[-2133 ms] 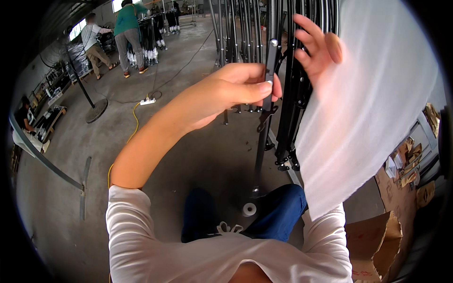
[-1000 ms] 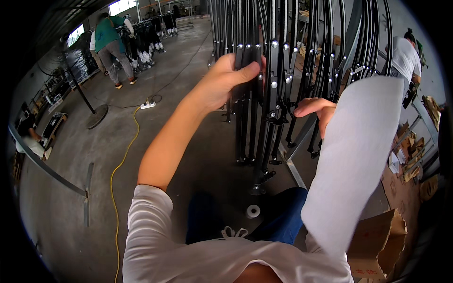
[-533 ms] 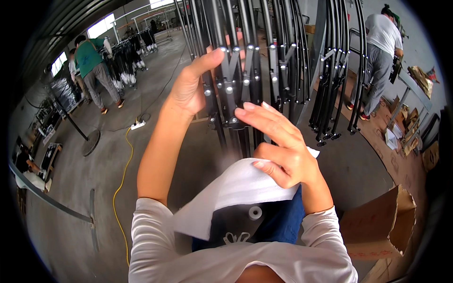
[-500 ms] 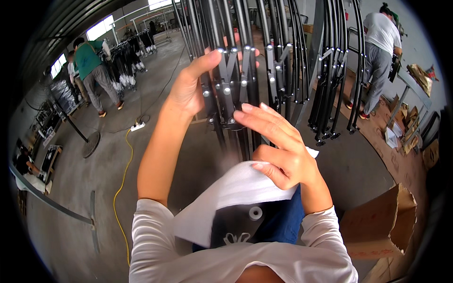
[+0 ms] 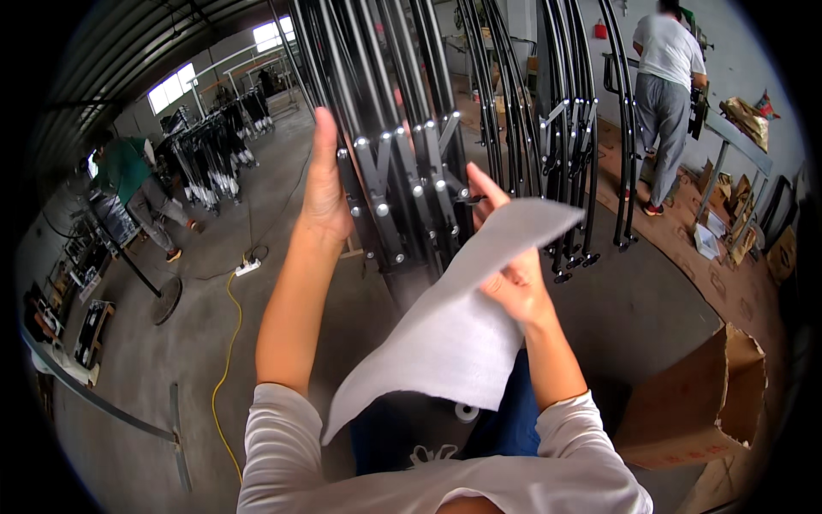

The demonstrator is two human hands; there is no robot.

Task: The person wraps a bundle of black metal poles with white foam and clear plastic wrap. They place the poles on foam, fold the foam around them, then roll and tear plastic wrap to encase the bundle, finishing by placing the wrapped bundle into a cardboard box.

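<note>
A bundle of black metal tube frames with riveted hinge links hangs in front of me. My left hand holds its left side, thumb pointing up along the outer tube; the other fingers are mostly hidden behind. A thin, soft white sheet, apparently foam, droops below the bundle over my lap. It hangs from my right hand, which pinches it with the thumb. The sheet covers part of that hand, and its index finger reaches up to the bundle's right side. A white roll shows beneath the sheet.
More black frames hang at the right. An open cardboard box stands at lower right. A yellow cable runs along the floor to a power strip. One person works far right, another far left.
My right hand moved up and right to the bundle's right side, lifting the white sheet. My left hand shifted to the bundle's left edge. The bundle turned slightly.
</note>
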